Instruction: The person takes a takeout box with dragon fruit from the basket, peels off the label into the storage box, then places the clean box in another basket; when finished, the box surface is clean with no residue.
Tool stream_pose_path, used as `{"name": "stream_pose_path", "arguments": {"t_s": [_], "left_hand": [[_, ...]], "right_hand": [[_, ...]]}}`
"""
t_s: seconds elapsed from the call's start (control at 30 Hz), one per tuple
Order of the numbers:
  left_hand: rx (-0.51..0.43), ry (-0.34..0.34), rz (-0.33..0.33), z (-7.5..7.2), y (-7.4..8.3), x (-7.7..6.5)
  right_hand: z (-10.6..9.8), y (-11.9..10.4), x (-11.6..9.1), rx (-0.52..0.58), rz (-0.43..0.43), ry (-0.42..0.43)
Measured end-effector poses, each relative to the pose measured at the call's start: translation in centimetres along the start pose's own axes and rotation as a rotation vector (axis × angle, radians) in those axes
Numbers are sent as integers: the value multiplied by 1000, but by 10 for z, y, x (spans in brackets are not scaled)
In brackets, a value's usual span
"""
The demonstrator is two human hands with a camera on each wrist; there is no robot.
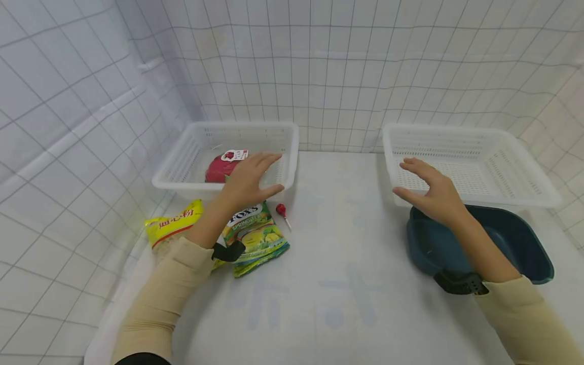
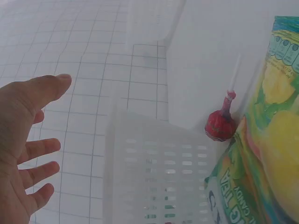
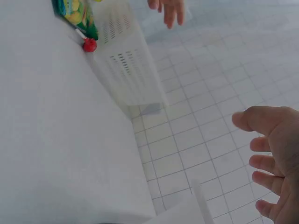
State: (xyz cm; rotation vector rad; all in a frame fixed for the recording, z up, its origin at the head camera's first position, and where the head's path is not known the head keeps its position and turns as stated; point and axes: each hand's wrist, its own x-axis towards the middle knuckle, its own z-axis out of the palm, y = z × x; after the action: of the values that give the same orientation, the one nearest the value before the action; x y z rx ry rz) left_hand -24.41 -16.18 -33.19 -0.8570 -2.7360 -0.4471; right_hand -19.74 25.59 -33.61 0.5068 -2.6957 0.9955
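Note:
My left hand (image 1: 251, 180) hovers over the front rim of the left white basket (image 1: 180, 185), fingers spread and holding nothing. Inside that basket lies a red package (image 1: 219, 169) with a white label, partly covered by the hand. Below the left wrist are a green and yellow Fox's candy bag (image 1: 260, 233) and a yellow bag (image 1: 173, 223) with red characters. A red lollipop (image 1: 281, 209) lies beside the candy bag, its stick toward me. My right hand (image 1: 431, 192), also empty with thumb and fingers apart, hangs above the near left part of the right white basket (image 1: 470, 133).
A dark blue basin (image 1: 424, 253) stands in front of the right basket, under my right forearm. White cloth with a grid pattern (image 1: 347, 66) rises behind and at both sides of the white table (image 1: 319, 243). Each wrist wears a black strap (image 1: 461, 283).

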Motion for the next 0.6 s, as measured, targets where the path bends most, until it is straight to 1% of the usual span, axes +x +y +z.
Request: {"name": "stream_pose_path", "arguments": {"t_s": [0.13,0.2,0.27,0.43,0.5,0.6], "left_hand": [[-68,166,13,6,-1,-14],[-114,236,10,9,0,-21],[-155,290,-10,12,1,-28],[-207,412,-89,25,2,-42],[-225,466,-133,31,2,-48],[-282,563,-203,40,3,-54]], "right_hand": [[5,-4,-7,38,-2,38],[9,-6,-10,70,-2,56],[13,-8,-12,99,-3,82],[24,-7,-15,137,-34,141],[28,-7,-16,146,-52,158],[33,-8,-17,154,-70,173]]}}
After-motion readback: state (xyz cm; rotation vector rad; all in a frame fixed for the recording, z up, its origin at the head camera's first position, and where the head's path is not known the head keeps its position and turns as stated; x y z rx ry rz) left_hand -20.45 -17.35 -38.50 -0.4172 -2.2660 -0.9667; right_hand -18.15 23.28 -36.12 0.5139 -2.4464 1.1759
